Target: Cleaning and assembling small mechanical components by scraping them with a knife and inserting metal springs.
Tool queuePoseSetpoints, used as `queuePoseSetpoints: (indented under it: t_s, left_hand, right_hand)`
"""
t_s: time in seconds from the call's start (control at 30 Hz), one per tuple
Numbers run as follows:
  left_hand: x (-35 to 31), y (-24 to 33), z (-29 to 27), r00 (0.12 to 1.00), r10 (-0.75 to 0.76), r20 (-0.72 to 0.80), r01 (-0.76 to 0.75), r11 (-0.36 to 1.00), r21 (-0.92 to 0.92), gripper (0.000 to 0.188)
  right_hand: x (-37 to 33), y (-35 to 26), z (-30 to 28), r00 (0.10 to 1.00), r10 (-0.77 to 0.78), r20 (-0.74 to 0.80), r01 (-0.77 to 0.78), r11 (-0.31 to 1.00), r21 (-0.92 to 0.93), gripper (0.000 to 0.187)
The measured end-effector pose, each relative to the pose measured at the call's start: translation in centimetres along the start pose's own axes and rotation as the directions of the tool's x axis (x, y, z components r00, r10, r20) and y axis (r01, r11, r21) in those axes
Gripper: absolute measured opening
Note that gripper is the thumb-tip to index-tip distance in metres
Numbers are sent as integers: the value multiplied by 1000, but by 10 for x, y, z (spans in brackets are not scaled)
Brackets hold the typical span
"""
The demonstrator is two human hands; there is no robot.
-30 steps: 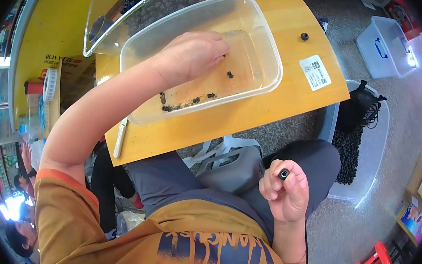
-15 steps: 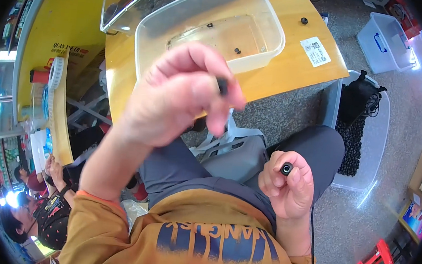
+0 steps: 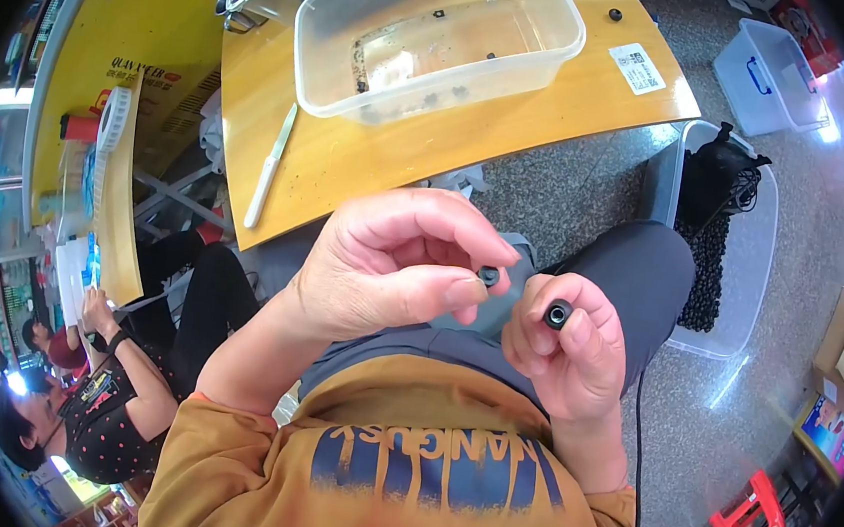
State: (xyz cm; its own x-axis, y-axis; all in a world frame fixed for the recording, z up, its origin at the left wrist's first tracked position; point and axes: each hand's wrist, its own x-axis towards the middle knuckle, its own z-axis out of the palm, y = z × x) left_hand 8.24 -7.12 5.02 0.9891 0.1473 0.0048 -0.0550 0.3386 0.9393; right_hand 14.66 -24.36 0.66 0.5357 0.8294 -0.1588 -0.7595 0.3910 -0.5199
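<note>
Between thumb and fingertips, my left hand pinches a small black round part. My right hand is closed around a small black cylinder, its open end turned up and showing a pale ring inside. Both hands are above my lap, side by side, and the two parts are a short gap apart. Beyond them, on the wooden table, stands a clear plastic tub with a few small black pieces in the bottom. A white-handled knife lies left of the tub.
One black piece and a white printed card lie on the table's right side. On the floor at right, a clear bin holds many black parts and a black bag. A person sits at left.
My left hand has come down from near the tub toward my right hand, with the black part still in its fingers. The knife has come into sight. My right hand has shifted slightly left.
</note>
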Motion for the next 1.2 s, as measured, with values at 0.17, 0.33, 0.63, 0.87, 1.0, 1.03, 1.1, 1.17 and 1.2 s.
queuePoseSetpoints:
  t_s: [0.17,0.33,0.63,0.87,1.0,1.03,1.1,1.17,1.2]
  left_hand:
    - [-13,-5,2,1000,-28,11,28,1000,-7,19]
    - [-23,-8,9,989,-146,-27,140,977,-161,18]
    - [-29,-8,13,993,-108,-52,101,988,-116,12]
    - [-21,2,15,937,289,196,-344,669,658,17]
    - [-24,4,22,919,337,207,-372,563,738,25]
    - [-25,2,21,913,349,212,-384,556,737,26]
    - [-26,-1,21,911,351,216,-387,551,739,26]
    - [-26,-3,21,910,352,220,-391,545,742,26]
    - [-25,-3,20,899,367,241,-414,529,741,26]
  right_hand:
    - [-6,6,0,998,39,42,-41,997,67,26]
    - [-10,10,3,999,49,22,-51,997,52,26]
    - [-12,11,7,998,65,-4,-65,997,42,24]
    - [-15,11,4,999,35,28,-35,999,-32,21]
    - [-14,10,4,999,36,37,-35,999,-22,20]
    - [-15,9,3,998,46,47,-45,999,-14,19]
    - [-15,8,3,997,53,53,-53,999,-7,18]
    - [-15,6,5,997,43,61,-41,999,-30,17]
    - [-15,6,4,997,43,60,-42,999,-29,17]
